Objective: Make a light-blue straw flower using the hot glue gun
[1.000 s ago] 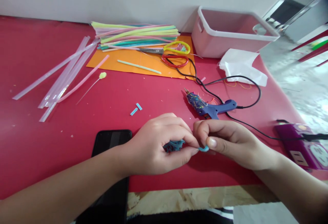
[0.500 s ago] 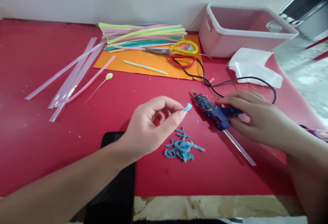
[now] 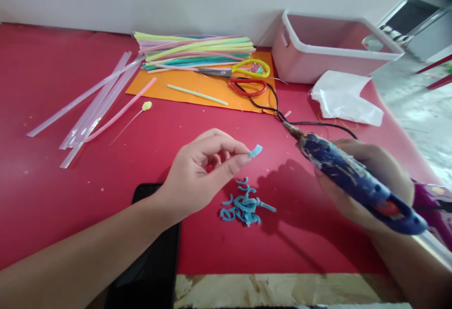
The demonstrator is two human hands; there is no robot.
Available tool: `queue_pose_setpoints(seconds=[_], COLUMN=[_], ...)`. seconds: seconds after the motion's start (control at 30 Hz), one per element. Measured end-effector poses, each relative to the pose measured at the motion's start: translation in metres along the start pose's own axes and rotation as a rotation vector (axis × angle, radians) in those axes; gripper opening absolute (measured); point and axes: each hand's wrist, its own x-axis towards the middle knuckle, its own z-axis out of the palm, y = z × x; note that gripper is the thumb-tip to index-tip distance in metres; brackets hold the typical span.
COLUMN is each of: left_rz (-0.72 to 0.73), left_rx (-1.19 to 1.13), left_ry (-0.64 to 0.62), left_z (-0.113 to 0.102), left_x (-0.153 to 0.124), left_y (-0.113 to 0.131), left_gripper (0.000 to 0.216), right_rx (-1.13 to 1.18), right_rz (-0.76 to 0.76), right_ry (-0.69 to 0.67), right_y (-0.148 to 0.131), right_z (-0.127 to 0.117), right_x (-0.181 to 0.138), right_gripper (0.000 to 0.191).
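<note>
Between the thumb and forefinger of my left hand (image 3: 201, 177) is a short piece of light-blue pipe cleaner (image 3: 255, 151), its free end pointing right. My right hand (image 3: 374, 172) is wrapped round a dark-blue hot glue gun (image 3: 353, 177), held up off the table with its nozzle toward the upper left. A clear glue stick (image 3: 436, 248) sticks out of the gun's back end. Below my left fingertips lies a small heap of curled blue pipe cleaner pieces (image 3: 245, 207) on the red tabletop (image 3: 212, 252).
Pipe cleaners (image 3: 197, 50) in several colours and yellow-and-red scissors (image 3: 249, 80) rest on orange card (image 3: 155, 87). Clear glue sticks (image 3: 95, 97) lie left, beside a yellow-tipped wire (image 3: 146, 106). A phone (image 3: 148, 252), white paper (image 3: 346, 97) and a pink bin (image 3: 328, 59) surround.
My right hand has lifted the glue gun off the table and turned it, its nozzle still pointing left. My left hand keeps its pinch on the blue piece, nearly unmoved.
</note>
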Motion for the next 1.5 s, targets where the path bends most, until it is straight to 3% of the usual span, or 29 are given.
queue_pose_setpoints(seconds=[0.13,0.33,0.47,1.17,1.5], left_rz=[-0.078,-0.128,-0.168,-0.173,-0.241], left_rx=[-0.141,-0.268,-0.299,-0.327,-0.323], left_ry=[-0.065,-0.091,-0.094,-0.084,-0.083], left_z=[0.001,0.001,0.001,0.002,0.001], left_x=[0.002,0.001,0.001,-0.001,-0.001], left_y=[0.002,0.001,0.004,0.002,0.005], left_gripper=[0.01,0.007,0.011,0.007,0.011], right_rx=[0.077,0.179,0.151,0.105,0.151], right_rz=[-0.056,-0.451,-0.534,-0.576,-0.551], right_ry=[0.048,0.084,0.117,0.105,0.077], right_y=[-0.013,-0.019,-0.018,-0.017,-0.014], right_z=[0.007,0.017,0.021,0.02,0.02], right_x=[0.001,0.002,0.006,0.007,0.004], right_gripper=[0.011,0.025,0.021,0.019,0.019])
